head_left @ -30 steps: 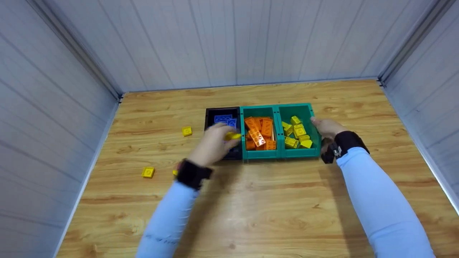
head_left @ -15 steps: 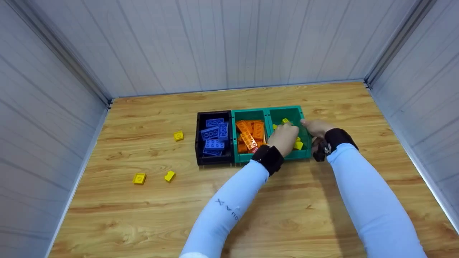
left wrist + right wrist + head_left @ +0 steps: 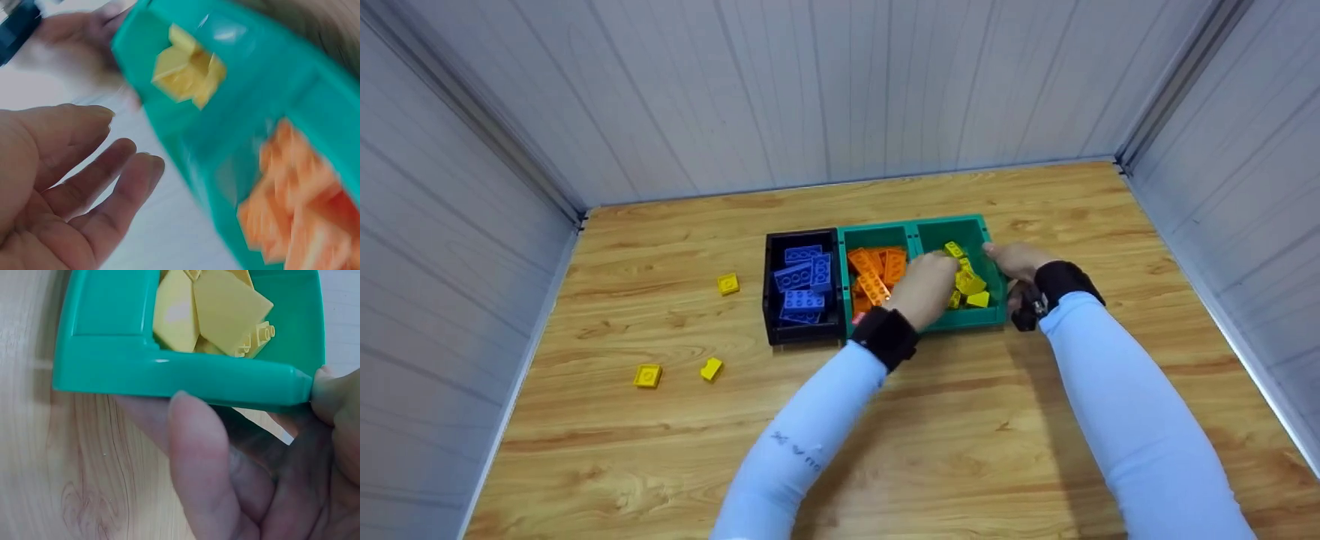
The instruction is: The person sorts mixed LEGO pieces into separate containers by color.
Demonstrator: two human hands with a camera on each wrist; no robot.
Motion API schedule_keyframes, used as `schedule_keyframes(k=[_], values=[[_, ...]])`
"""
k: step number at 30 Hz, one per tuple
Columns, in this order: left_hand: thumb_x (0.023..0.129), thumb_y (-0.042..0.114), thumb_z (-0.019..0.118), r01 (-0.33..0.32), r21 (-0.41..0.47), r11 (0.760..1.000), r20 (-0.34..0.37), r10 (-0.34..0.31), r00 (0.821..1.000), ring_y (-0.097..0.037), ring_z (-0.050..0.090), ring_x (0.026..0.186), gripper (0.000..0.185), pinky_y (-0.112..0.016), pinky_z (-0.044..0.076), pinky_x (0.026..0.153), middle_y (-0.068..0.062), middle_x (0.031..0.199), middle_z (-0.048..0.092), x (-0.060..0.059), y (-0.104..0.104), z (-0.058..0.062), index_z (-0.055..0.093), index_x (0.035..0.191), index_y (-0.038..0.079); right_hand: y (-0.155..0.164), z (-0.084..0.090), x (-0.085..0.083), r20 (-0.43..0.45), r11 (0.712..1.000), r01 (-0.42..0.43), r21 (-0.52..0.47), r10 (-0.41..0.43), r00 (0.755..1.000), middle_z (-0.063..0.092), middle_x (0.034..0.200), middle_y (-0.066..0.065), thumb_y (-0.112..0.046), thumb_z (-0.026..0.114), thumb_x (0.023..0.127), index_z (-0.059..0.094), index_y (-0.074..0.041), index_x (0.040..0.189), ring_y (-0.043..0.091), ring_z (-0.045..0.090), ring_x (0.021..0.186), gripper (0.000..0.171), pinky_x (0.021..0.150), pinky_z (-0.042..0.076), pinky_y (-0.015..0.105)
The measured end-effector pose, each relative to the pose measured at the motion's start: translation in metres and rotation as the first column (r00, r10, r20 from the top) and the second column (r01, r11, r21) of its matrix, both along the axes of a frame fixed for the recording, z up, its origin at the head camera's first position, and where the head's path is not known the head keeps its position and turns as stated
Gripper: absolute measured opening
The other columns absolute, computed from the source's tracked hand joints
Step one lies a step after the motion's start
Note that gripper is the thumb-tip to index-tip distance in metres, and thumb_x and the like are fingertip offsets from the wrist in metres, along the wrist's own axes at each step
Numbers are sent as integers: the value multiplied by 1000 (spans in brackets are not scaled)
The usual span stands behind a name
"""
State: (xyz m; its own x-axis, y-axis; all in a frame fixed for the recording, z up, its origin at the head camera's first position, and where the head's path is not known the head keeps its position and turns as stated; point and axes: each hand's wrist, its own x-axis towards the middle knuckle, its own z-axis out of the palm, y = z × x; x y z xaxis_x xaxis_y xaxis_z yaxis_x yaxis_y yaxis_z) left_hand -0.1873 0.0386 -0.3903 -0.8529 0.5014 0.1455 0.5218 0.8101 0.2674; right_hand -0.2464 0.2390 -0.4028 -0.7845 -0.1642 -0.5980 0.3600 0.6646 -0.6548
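Observation:
My left hand is over the divider between two joined green bins, partly hiding both. In the left wrist view its fingers are loosely bent and hold nothing. My right hand grips the outer right side of the right-hand green bin. The right wrist view shows the thumb against the bin's corner and the other fingers along its outside wall. Yellow bricks lie inside that bin. Orange bricks fill the middle green bin.
To the left, a black bin with blue bricks stands against the green pair. Loose yellow bricks lie on the wooden table: one farther back, one square brick and one notched brick nearer. Panel walls enclose the back and sides.
The left hand carried a yellow brick rightward past the black bin and reached into the right-hand green bin. Now it holds no brick and has drawn back slightly left. The right hand stays at the bin.

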Motion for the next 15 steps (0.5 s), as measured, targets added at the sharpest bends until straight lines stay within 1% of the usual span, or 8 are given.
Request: schedule_keyframes(k=[2, 4, 6, 8, 10, 11, 13, 15], values=[[94, 1, 63, -10, 65, 998, -11, 11, 1000, -21, 66, 96, 21, -27, 54, 83, -10, 106, 70, 6, -23, 8, 73, 112, 3, 0, 1, 1, -12, 1000, -4, 3, 4, 1000, 27, 151, 34, -52, 26, 105, 23, 4, 154, 28, 63, 65, 74, 61, 57, 39], [93, 1, 64, -39, 135, 990, -8, 41, 999, -23, 66, 97, 21, -28, 54, 82, -12, 106, 70, 11, -50, 15, 72, 112, 2, 1, 2, 1, -13, 1000, 0, 4, 0, 1000, 29, 150, 34, -53, 28, 105, 21, 4, 155, 28, 64, 66, 76, 63, 58, 40], [92, 1, 65, -92, 181, 979, -12, 96, 995, -26, 66, 96, 20, -32, 55, 83, -13, 105, 71, 15, -79, 20, 73, 111, 0, 3, 3, 2, -13, 1000, 0, 4, 0, 1000, 30, 149, 34, -54, 28, 105, 19, 3, 155, 29, 64, 67, 77, 63, 58, 40], [91, 0, 65, -155, 213, 965, -17, 162, 987, -28, 67, 97, 19, -36, 54, 85, -15, 104, 71, 17, -109, 25, 73, 108, -1, 5, 4, 3, -14, 1000, 11, 10, -11, 1000, 30, 149, 34, -56, 28, 104, 19, 3, 155, 29, 63, 67, 79, 64, 58, 40], [91, 0, 65, -234, 239, 943, 10, 238, 971, -31, 67, 97, 18, -39, 54, 87, -17, 104, 72, 21, -140, 28, 72, 108, -3, 9, 4, 3, -26, 1000, 8, 25, -8, 1000, 29, 150, 33, -57, 28, 103, 20, 3, 155, 30, 64, 67, 79, 64, 58, 41], [92, 2, 66, -273, 241, 931, 11, 278, 960, -31, 68, 97, 17, -40, 54, 86, -17, 104, 72, 23, -156, 28, 72, 107, -3, 10, 4, 3, -24, 1000, 11, 27, -11, 1000, 28, 151, 33, -57, 28, 103, 20, 2, 155, 30, 64, 67, 80, 64, 58, 41], [93, 6, 66, -347, 232, 909, 30, 350, 936, -33, 67, 98, 20, -44, 53, 87, -19, 105, 72, 30, -188, 27, 72, 109, -4, 12, 4, 5, -27, 999, -12, 36, 13, 1000, 26, 152, 33, -57, 27, 104, 20, 4, 155, 28, 64, 66, 80, 64, 58, 41], [93, 8, 66, -423, 206, 882, 79, 416, 906, -36, 67, 99, 24, -47, 52, 87, -21, 107, 70, 40, -222, 24, 70, 112, -5, 14, 6, 7, -23, 999, -30, 34, 30, 999, 32, 147, 33, -57, 27, 104, 20, 5, 154, 31, 66, 71, 81, 66, 58, 42]])
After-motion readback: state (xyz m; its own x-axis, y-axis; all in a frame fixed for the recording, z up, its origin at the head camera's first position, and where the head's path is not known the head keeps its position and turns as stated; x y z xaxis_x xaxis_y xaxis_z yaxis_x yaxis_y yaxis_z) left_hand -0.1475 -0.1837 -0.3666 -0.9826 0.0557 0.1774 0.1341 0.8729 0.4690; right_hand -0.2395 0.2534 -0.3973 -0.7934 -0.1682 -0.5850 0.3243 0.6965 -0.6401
